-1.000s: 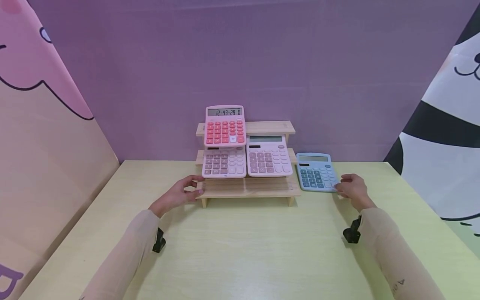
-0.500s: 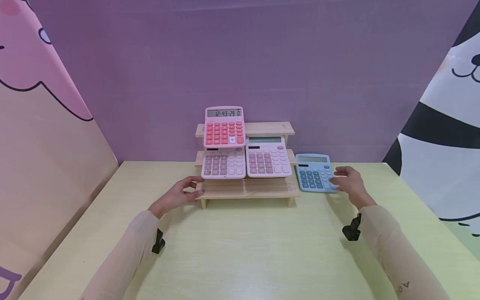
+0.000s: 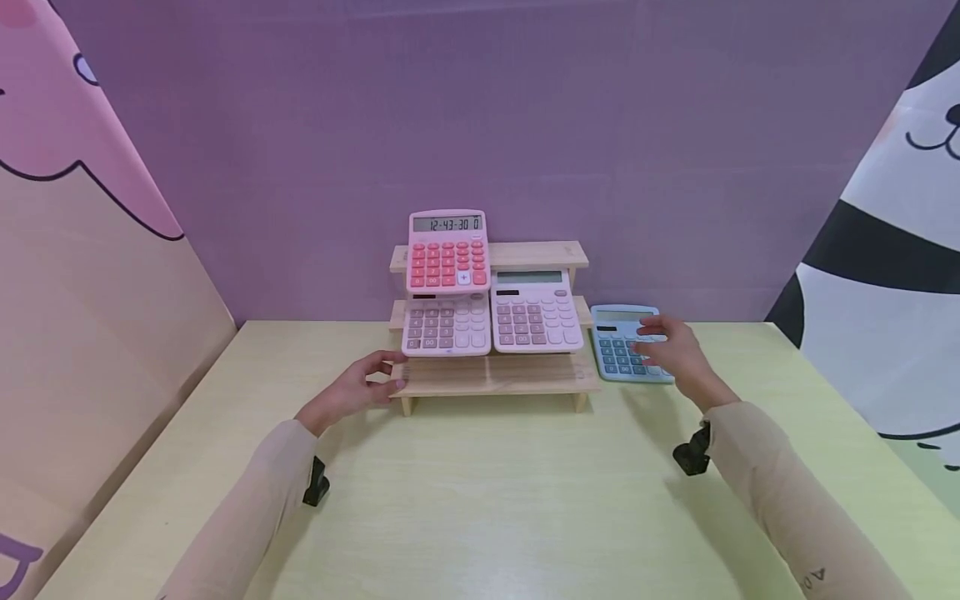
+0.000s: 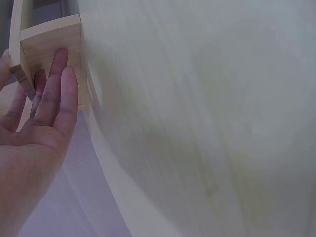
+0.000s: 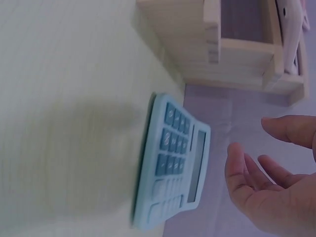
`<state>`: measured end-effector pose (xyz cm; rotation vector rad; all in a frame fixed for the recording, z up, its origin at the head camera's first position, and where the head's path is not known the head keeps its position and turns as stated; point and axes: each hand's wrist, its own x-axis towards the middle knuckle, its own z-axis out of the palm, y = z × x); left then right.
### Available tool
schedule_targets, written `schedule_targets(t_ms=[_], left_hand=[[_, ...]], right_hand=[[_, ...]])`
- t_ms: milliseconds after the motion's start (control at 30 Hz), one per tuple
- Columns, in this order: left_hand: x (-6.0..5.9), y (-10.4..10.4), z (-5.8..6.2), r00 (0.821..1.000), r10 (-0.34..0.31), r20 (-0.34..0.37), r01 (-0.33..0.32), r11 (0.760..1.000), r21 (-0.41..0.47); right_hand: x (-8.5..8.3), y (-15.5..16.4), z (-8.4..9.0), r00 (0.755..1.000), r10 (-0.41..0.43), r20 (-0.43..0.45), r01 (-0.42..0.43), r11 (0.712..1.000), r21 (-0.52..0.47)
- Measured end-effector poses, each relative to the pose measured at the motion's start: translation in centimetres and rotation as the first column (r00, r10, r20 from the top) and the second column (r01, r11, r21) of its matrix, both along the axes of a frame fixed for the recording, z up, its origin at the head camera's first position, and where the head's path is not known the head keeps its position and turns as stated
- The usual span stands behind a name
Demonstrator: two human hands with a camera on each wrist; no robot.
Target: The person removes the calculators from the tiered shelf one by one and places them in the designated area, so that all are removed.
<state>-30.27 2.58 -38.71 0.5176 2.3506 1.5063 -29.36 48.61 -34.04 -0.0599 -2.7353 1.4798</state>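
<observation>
In the head view, three pink calculators are seen already set on the stepped wooden rack (image 3: pixel 517 375): one red-keyed calculator (image 3: pixel 447 251) on the top step and two pale ones on the middle step, while the blue calculator (image 3: pixel 619 350) is left on the tabletop (image 3: pixel 480 500) just beside the rack's right end, so the work is judged mostly done, with this last one not yet placed. The left hand (image 3: pixel 360 387) is rested with straight fingers against the rack's left end; the right hand (image 3: pixel 663 346) is held over the blue calculator, fingers apart, nothing gripped. In the left wrist view, the flat fingers (image 4: pixel 52 94) are pressed to the wooden end; much is blurred. In the right wrist view, the blue calculator (image 5: pixel 175 163) lies flat, apart from the spread hand (image 5: pixel 269 185), whose edge is cut off
</observation>
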Motion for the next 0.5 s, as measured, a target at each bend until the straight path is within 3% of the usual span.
schedule_targets(t_ms=[500], left_hand=[[-0.2, 0.0, -0.1, 1.000, 0.011, 0.008, -0.011, 1.000, -0.011]], right_hand=[[0.6, -3.6, 3.9, 0.996, 0.091, 0.010, -0.091, 0.994, 0.066]])
